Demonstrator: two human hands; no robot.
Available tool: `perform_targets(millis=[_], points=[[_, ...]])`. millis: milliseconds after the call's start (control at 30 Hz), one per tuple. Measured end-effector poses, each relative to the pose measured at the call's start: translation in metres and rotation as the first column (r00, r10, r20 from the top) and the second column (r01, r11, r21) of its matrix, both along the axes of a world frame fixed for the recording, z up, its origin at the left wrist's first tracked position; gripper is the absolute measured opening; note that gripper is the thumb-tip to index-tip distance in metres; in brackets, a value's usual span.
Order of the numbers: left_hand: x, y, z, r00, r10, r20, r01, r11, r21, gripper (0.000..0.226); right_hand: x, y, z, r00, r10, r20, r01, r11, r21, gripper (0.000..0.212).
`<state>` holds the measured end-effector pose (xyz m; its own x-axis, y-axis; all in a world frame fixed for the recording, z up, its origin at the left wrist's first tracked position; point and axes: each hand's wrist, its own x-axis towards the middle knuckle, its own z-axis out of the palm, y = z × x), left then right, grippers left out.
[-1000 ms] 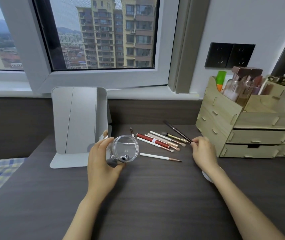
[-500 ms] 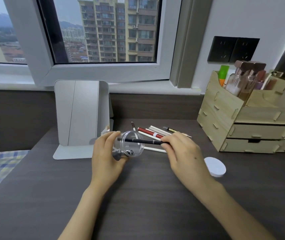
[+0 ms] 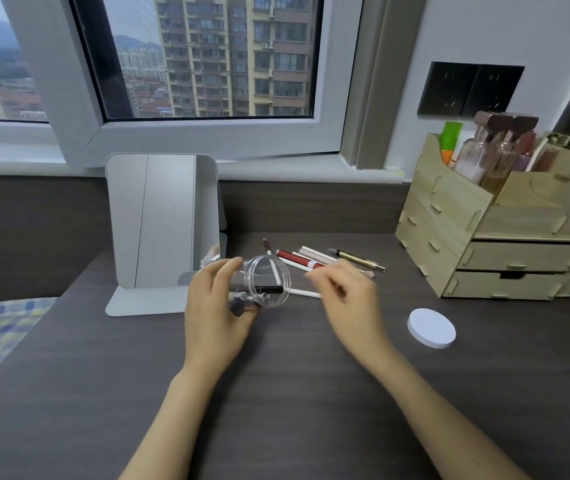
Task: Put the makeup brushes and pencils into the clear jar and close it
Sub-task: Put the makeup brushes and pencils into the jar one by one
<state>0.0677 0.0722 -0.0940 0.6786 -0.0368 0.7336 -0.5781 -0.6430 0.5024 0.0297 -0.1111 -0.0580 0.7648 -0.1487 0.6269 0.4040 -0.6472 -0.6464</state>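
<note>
Loading step: left hand [image 3: 216,306] clamped around tilted clear plastic jar [image 3: 265,281]; right hand [image 3: 347,292] beside it, blurred, seemingly empty; next, fetching another pencil.

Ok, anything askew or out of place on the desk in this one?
Nothing damaged or spilled. The jar is tipped sideways in the left hand, which suits loading. Its white lid lies apart on the desk, and several pencils are loose behind the right hand.
</note>
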Motion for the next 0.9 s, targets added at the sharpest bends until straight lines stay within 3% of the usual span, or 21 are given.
perform_targets(millis=[67,133,233,433,667,900], points=[[0.001,0.001,0.001,1.000,0.024,-0.005,-0.024,1.000,-0.014,0.072,0.018,-0.028,-0.009,0.973,-0.224,-0.061,0.226,0.973,0.034,0.020],[0.003,0.001,0.001,0.999,0.038,-0.012,-0.038,0.999,-0.023,0.072,0.039,-0.055,-0.019,0.887,-0.428,-0.171,0.403,0.901,-0.161,0.017],[0.003,0.002,0.001,0.999,0.042,-0.017,-0.043,0.999,-0.027,0.074,0.065,-0.078,-0.033,0.794,-0.517,-0.319,0.385,0.834,-0.396,0.023],[0.004,0.003,0.001,0.999,0.042,-0.012,-0.042,0.999,-0.017,0.076,0.083,-0.086,-0.029,0.722,-0.542,-0.430,0.298,0.805,-0.513,0.023],[0.006,0.002,0.001,1.000,0.029,0.001,-0.029,1.000,0.006,0.076,0.087,-0.089,-0.022,0.737,-0.441,-0.512,0.302,0.893,-0.334,0.009],[0.003,0.001,0.001,1.000,0.026,0.000,-0.026,1.000,0.001,0.073,0.089,-0.089,-0.022,0.711,-0.406,-0.574,0.290,0.913,-0.286,0.017]])
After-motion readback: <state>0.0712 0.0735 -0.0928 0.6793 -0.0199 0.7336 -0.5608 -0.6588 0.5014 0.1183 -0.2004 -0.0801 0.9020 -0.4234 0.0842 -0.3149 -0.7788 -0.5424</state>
